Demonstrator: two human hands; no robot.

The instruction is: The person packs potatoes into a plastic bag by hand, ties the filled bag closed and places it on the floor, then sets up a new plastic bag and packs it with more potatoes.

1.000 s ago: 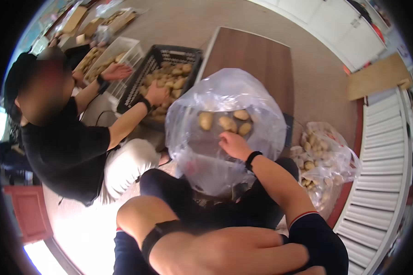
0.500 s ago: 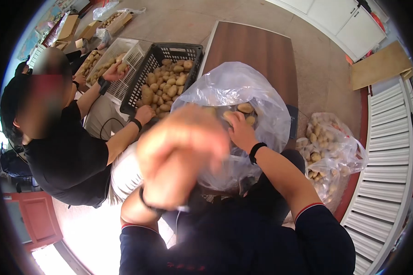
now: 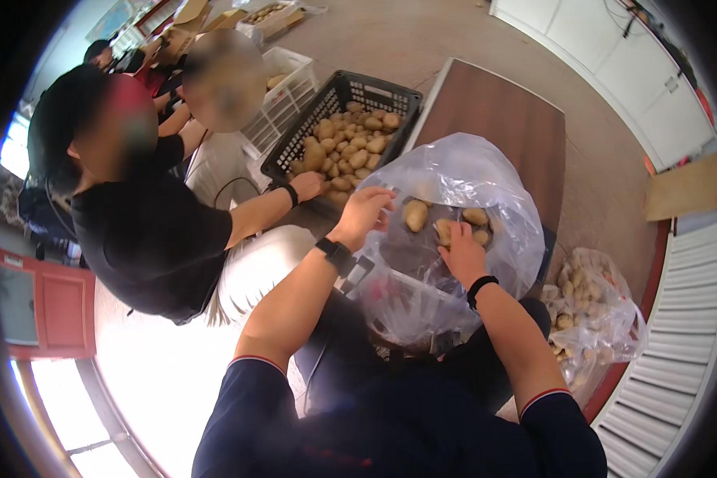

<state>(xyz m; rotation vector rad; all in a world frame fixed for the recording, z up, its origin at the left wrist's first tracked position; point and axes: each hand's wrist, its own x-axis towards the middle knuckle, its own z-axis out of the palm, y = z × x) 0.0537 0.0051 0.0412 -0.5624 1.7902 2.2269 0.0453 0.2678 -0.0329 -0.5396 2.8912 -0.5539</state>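
A clear plastic bag point(image 3: 486, 171) lies spread open on the brown board, with several potatoes inside. My right hand point(image 3: 464, 253) is closed over one potato point(image 3: 444, 233) in the bag. Another potato point(image 3: 415, 215) lies to its left, and one more point(image 3: 476, 216) just above its fingers. At the bag's left edge is my left hand point(image 3: 364, 215), its fingers apart and nothing in them. A dark watch sits on my left wrist, a black band on my right.
A black crate point(image 3: 374, 84) of potatoes stands left of the brown board point(image 3: 494, 111). A co-worker point(image 3: 143, 231) sits at left, one hand at the crate. A white crate point(image 3: 283, 107) is behind. Another bag of potatoes point(image 3: 605, 319) lies at right.
My left hand has gone from low in front of my body up to the bag's left edge. My right hand has come onto a potato. The view has swung left.
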